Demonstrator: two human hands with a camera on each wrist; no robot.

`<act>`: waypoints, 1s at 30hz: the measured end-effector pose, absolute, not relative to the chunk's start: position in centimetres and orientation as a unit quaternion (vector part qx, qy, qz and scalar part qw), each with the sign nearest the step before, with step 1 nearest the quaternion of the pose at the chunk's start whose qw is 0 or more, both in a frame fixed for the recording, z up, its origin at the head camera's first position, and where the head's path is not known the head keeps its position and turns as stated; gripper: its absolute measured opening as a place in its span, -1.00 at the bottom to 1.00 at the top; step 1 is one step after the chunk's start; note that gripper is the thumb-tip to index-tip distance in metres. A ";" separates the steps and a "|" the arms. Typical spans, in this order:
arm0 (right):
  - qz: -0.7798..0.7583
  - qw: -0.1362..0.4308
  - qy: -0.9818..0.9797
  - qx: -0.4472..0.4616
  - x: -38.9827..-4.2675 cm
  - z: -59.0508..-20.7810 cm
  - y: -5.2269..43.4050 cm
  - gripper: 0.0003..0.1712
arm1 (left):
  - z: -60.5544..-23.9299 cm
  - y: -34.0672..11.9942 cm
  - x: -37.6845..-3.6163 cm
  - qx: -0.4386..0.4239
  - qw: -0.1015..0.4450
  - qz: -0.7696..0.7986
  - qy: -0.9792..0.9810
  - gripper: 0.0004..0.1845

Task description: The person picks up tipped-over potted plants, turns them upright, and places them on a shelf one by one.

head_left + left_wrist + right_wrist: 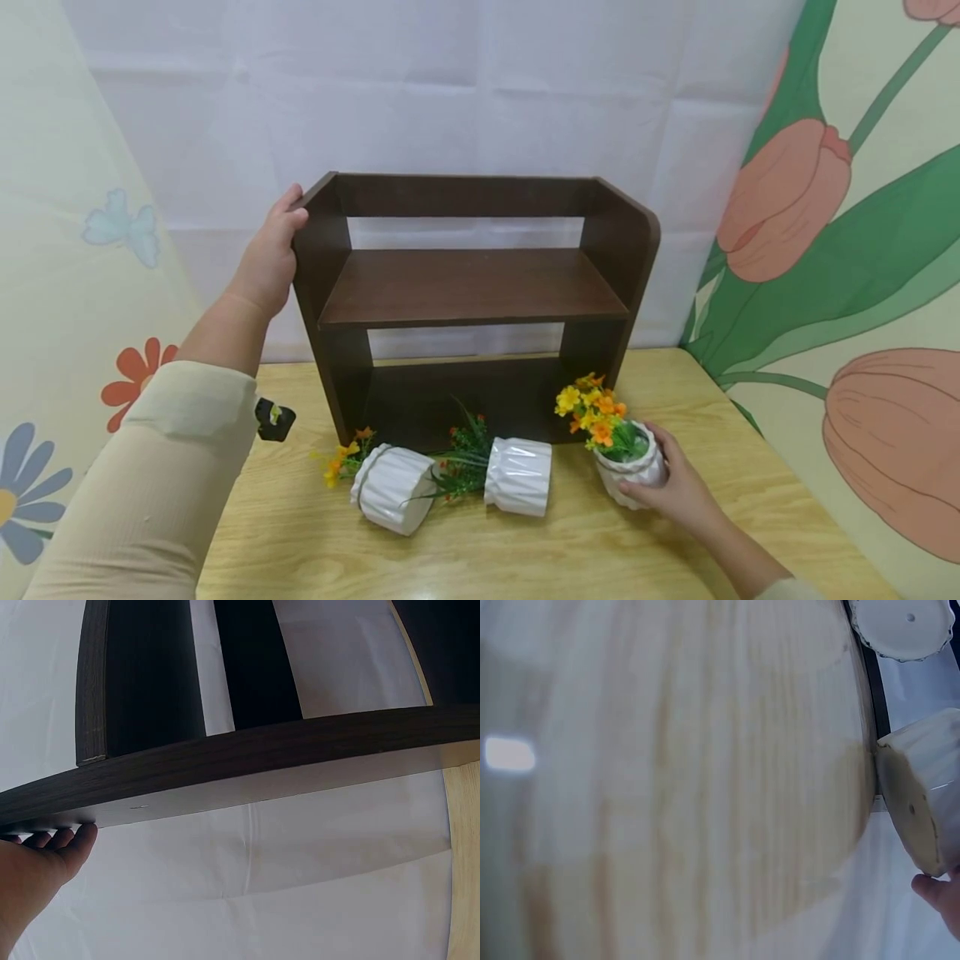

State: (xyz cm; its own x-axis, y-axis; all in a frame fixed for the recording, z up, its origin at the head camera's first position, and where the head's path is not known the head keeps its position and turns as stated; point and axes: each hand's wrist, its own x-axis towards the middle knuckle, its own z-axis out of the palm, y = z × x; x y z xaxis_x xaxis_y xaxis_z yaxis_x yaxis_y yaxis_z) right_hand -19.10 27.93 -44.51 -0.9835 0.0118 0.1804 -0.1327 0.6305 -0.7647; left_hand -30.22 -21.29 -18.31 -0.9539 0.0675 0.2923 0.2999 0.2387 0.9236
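A dark brown two-tier wooden shelf (472,287) stands on the table. My left hand (270,250) rests against the outer face of its left side panel, near the top; in the left wrist view the fingertips (84,838) touch that panel. With the fingers and thumb of my right hand (686,487), I grip a white ribbed flowerpot (633,475) with yellow and orange flowers, tilted in front of the shelf's right end. The right wrist view shows the underside of this pot (911,802). Part of the pot is hidden by my hand.
Two similar potted plants lie on their sides before the shelf: a left pot (393,492) with orange flowers and a middle pot (519,475) with red-dotted greenery. A small black object (275,419) shows beside my left forearm. White cloth (450,83) hangs behind.
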 end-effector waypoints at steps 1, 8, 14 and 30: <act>0.431 0.084 -0.898 0.034 -19.1 -44.6 28.0 0.14 | -18.3 -21.3 -30.3 -0.117 0.096 -0.604 -0.783 -0.35; 0.443 0.085 -0.892 0.038 -19.2 -44.8 28.1 0.14 | -18.4 -21.4 -30.3 -0.117 0.096 -0.601 -0.785 -0.34; 0.462 0.087 -0.882 0.029 -19.2 -44.9 27.4 0.17 | -18.5 -21.5 -30.3 -0.120 0.097 -0.602 -0.784 -0.35; 0.518 0.079 -0.851 -0.025 -18.8 -45.4 25.0 0.26 | -18.4 -21.4 -30.2 -0.120 0.096 -0.608 -0.779 -0.35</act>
State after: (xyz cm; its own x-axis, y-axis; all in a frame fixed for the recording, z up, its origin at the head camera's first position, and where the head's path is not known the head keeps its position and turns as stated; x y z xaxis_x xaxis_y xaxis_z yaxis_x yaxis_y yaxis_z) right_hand -18.78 25.03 -45.35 -0.9863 0.1245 0.1078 -0.0386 0.4614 -0.8863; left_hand -30.17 -21.38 -18.42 -0.9530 0.0703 0.2949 0.3031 0.2318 0.9243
